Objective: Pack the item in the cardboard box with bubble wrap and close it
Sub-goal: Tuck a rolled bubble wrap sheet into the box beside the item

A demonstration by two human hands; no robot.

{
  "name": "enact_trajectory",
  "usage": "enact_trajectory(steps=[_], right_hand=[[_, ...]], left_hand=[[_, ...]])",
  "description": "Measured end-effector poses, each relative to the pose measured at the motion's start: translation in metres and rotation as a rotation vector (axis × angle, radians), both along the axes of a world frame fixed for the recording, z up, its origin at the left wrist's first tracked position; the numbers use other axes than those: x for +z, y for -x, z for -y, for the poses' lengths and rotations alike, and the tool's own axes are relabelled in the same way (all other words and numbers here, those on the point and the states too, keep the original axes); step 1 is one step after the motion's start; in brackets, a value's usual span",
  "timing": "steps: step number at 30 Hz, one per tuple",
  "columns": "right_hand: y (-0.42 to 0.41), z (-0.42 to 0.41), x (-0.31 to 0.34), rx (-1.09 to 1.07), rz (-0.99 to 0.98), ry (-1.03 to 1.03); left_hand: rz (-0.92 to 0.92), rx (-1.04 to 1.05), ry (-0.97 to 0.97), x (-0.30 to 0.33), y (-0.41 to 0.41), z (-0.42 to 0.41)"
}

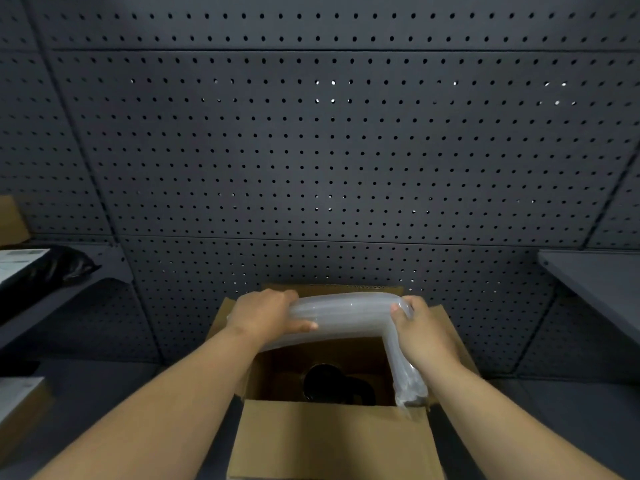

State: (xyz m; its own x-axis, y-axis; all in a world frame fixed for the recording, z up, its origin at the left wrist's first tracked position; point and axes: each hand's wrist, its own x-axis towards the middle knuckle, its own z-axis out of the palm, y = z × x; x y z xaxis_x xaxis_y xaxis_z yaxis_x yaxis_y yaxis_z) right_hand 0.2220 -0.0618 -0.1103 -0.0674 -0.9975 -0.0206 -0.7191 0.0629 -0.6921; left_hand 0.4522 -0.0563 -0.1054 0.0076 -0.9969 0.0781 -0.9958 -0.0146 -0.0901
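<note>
An open brown cardboard box (329, 441) stands on the table right in front of me, its flaps spread outward. Deep inside it sits a dark round item (332, 381), partly in shadow. Over the box's opening I hold a sheet of clear bubble wrap (349, 313), bent so that its right end hangs down into the box along the right wall. My left hand (266, 315) grips the wrap's left end, thumb underneath. My right hand (420, 329) grips the bend at its right end.
A dark pegboard wall (318, 150) rises just behind the box. On a shelf at the left lie a black bag (52, 268) and a white sheet (19, 259). A grey shelf (599, 282) juts in at the right. A light-coloured box (17, 398) sits at the lower left.
</note>
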Motion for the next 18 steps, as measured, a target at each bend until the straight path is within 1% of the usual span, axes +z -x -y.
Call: enact_trajectory(steps=[8, 18], right_hand=[[-0.004, 0.015, -0.022, -0.028, 0.026, -0.057], [-0.002, 0.032, -0.030, -0.041, -0.017, -0.054]], left_hand=[[0.031, -0.034, -0.062, -0.014, -0.001, 0.024], [-0.050, -0.065, -0.097, -0.033, -0.003, 0.045]])
